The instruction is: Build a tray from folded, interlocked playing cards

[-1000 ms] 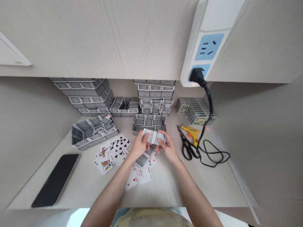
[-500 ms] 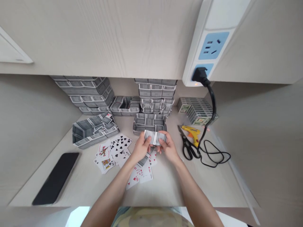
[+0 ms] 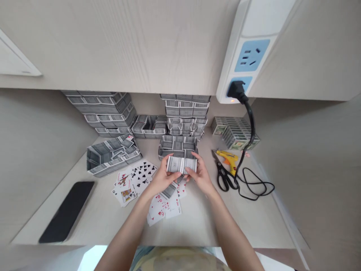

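Between my two hands is a piece of joined playing cards (image 3: 175, 164), grey patterned backs up, with a white strip across its middle. My left hand (image 3: 161, 176) grips its left end, thumb along the lower edge. The right end is in my right hand (image 3: 202, 176), its thumb pressing near the middle. Just beyond them stands an open box made of cards (image 3: 178, 143). Below my hands lie face-up red-suit cards (image 3: 172, 209) and some face-down cards (image 3: 169, 191), partly hidden by my left hand. Face-up club cards (image 3: 142, 174) spread to the left.
A longer card box (image 3: 113, 156) holds loose pieces. Stacked card boxes (image 3: 107, 109) stand at the back. A black phone (image 3: 67, 212) lies left. On the right are scissors (image 3: 223, 177), a yellow glue gun (image 3: 229, 160), its black cord (image 3: 255, 184) and packaged decks (image 3: 237, 131). Overhead hangs a power strip (image 3: 245, 56).
The held card piece now shows more of its patterned face, and both hands have shifted slightly left. Some red-suit cards below have slid a little left.
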Motion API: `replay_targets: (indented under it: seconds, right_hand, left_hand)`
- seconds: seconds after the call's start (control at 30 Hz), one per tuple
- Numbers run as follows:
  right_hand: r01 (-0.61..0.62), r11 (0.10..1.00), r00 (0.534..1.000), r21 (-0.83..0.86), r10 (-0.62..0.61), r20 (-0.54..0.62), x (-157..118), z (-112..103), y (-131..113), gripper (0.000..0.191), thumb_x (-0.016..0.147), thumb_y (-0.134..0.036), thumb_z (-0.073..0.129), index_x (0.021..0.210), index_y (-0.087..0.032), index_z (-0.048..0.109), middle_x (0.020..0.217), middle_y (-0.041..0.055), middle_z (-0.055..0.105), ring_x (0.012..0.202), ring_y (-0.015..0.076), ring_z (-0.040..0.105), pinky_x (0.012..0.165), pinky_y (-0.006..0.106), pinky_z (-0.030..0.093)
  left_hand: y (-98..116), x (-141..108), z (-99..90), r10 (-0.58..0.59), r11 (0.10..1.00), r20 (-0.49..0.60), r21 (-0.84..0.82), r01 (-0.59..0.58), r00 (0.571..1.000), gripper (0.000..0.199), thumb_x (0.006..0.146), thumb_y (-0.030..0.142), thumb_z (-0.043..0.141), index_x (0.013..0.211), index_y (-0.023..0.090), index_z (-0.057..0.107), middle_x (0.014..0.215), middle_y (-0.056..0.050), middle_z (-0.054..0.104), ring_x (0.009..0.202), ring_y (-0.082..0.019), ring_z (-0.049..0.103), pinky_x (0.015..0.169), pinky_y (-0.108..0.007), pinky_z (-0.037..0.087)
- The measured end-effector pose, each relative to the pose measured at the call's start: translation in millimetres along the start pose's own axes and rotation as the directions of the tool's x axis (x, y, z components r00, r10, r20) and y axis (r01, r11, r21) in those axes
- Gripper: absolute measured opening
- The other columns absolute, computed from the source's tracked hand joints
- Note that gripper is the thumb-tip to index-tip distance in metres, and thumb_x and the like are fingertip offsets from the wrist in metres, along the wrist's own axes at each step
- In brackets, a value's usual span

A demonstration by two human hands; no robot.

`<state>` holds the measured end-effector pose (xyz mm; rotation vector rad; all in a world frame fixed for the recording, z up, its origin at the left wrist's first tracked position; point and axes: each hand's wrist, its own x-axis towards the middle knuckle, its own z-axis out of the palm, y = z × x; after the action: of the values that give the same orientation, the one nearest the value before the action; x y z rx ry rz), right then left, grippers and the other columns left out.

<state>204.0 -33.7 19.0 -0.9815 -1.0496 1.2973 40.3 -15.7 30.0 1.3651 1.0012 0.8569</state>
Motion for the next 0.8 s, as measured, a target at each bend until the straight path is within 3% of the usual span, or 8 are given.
replay_targets:
  seconds: [0.17,0.27,0.37,0.57,0.7,0.8]
  right_hand:
    - [-0.015,1.000,1.000,0.015,0.015,0.014,0.9,-0.8,1.9,0.055,0.071,-0.031,0.061,0.120,-0.024,0.036,0.074,-0.0030,0.056,0.048,0.0099,0.055,0.041,0.023,0.047]
    - [-0.039,0.999,0.999,0.008,0.039,0.035,-0.2,0.9,2.5,0.054,0.071,-0.032,0.062,0.118,-0.025,0.038,0.074,-0.0037,0.056,0.045,0.0085,0.054,0.040,0.022,0.046]
    - [-0.077,0.997,0.996,-0.019,0.078,0.049,-1.4,3.3,3.8,0.058,0.071,-0.031,0.062,0.120,-0.024,0.034,0.067,-0.0055,0.056,0.041,0.0089,0.053,0.040,0.022,0.046]
    - [-0.119,0.992,0.990,-0.048,0.123,0.074,-4.2,8.3,6.5,0.075,0.069,-0.029,0.064,0.130,-0.023,0.020,0.057,-0.0077,0.056,0.042,0.0125,0.055,0.045,0.028,0.050]
    - [-0.125,0.991,0.987,-0.040,0.128,0.093,-5.8,11.6,5.1,0.076,0.070,-0.029,0.064,0.131,-0.023,0.019,0.055,-0.0074,0.055,0.043,0.0133,0.056,0.046,0.029,0.051]
    - [-0.119,0.993,0.991,-0.007,0.120,0.067,-4.4,11.0,4.3,0.073,0.070,-0.032,0.063,0.130,-0.025,0.022,0.067,-0.0045,0.058,0.044,0.0123,0.056,0.046,0.029,0.051]
  left_hand:
    - [5.7,-8.2,-6.8,0.070,0.994,0.003,0.082,-0.070,0.998,0.088,0.066,0.023,0.066,0.135,0.028,0.011,0.107,-0.009,0.056,0.083,-0.018,0.060,0.068,-0.031,0.050]
    - [6.7,-10.4,-9.7,0.101,0.972,-0.032,0.217,-0.092,0.994,0.073,0.064,0.021,0.066,0.128,0.027,0.031,0.113,-0.008,0.054,0.090,-0.021,0.058,0.072,-0.032,0.049]
    - [4.5,-12.3,-10.7,0.099,0.944,-0.056,0.320,-0.076,0.994,0.056,0.062,0.022,0.067,0.114,0.024,0.046,0.105,-0.006,0.058,0.088,-0.021,0.058,0.073,-0.031,0.047]
    - [1.1,-16.0,-7.2,0.100,0.907,-0.072,0.417,-0.061,0.992,0.050,0.063,0.024,0.065,0.109,0.023,0.045,0.083,0.000,0.061,0.072,-0.017,0.058,0.064,-0.027,0.044]
    - [3.3,-18.4,-6.7,0.099,0.895,-0.091,0.444,-0.049,0.991,0.048,0.065,0.026,0.064,0.108,0.023,0.043,0.081,0.001,0.060,0.071,-0.017,0.057,0.064,-0.027,0.043]
    - [3.7,-19.3,-8.6,0.110,0.891,-0.110,0.451,-0.049,0.988,0.051,0.064,0.026,0.065,0.109,0.023,0.042,0.088,0.000,0.060,0.076,-0.018,0.058,0.066,-0.028,0.043]
